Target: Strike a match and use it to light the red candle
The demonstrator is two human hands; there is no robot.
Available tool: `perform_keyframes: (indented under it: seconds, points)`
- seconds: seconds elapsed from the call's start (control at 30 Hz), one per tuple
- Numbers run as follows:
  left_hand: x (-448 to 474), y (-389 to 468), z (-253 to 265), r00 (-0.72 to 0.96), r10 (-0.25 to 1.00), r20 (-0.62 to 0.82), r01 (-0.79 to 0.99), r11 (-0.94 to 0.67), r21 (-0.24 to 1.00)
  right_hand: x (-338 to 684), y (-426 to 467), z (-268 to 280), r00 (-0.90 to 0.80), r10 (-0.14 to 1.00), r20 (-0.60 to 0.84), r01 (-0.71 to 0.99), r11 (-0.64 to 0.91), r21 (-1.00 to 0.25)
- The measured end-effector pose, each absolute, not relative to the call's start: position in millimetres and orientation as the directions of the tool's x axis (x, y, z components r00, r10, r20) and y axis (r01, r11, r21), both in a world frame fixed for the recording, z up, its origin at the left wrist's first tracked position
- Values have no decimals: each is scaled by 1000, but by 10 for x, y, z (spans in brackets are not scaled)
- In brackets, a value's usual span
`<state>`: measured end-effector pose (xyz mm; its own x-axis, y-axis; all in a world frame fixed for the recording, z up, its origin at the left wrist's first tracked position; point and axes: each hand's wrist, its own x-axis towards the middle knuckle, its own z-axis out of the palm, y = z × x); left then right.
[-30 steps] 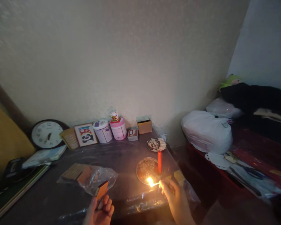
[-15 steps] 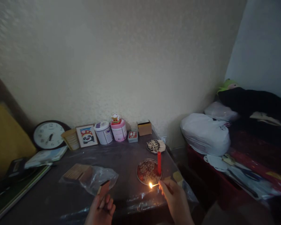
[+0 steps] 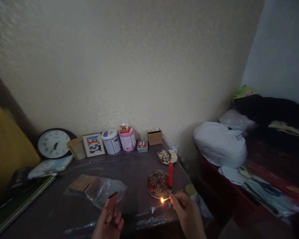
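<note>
The right hand [image 3: 186, 212] pinches a lit match [image 3: 165, 199], flame end pointing left and lying level. The red candle [image 3: 170, 175] stands upright on a plate [image 3: 154, 186] just beyond the flame, up and slightly right of it, nearer this hand than the other. The left hand [image 3: 109, 222] grips a matchbox [image 3: 111, 200] low over the bench [image 3: 129, 166], well left of the candle.

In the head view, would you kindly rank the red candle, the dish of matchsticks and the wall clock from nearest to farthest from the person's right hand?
From the right hand:
1. Red candle, just beyond it.
2. Dish of matchsticks, farther back.
3. Wall clock, far left by the wall.
</note>
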<state>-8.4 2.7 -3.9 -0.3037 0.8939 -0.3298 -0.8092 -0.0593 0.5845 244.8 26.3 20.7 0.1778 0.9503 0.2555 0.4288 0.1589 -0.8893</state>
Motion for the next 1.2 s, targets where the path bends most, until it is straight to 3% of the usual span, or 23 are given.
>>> perform_keyframes:
  seconds: [0.37,1.2]
  points:
    - [-97,33,-2,-309,868,-388,-817,-33,576,2474,340,82,143,958,247,441,162,-883]
    - [-74,-1,21,-324,877,-355,-807,-60,587,2472,337,77,80,902,424,545,317,-776]
